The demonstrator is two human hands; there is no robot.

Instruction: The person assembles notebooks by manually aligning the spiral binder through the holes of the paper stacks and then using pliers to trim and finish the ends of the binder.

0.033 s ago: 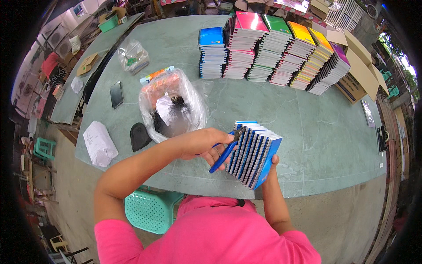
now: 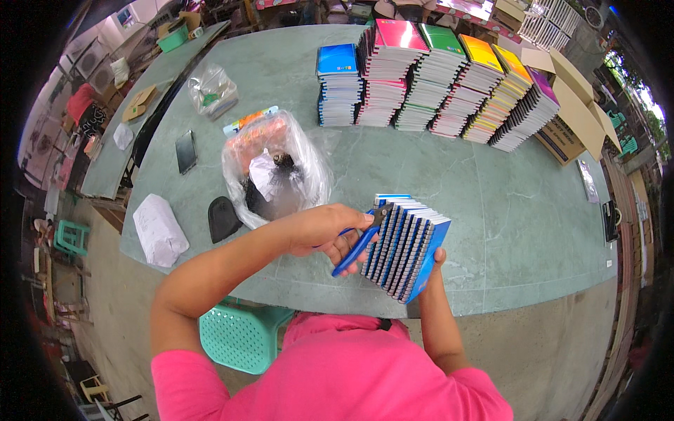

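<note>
My left hand is closed round a pair of blue-handled wire cutters. Their dark jaws touch or sit just above the top spiral end of a stack of blue spiral notebooks. The notebooks are tilted, coil bindings turned toward the cutters, with white page edges at the far side. My right hand grips the stack from its right side, its thumb on the blue cover and the other fingers mostly hidden behind it. Whether the jaws hold a wire end is too small to tell.
Tall notebook stacks stand at the back right, beside an open cardboard box. A clear plastic bag with crumpled paper sits left of centre. Around it lie a phone, a black flat pad and a white paper-wrapped package. A green stool stands below the table edge.
</note>
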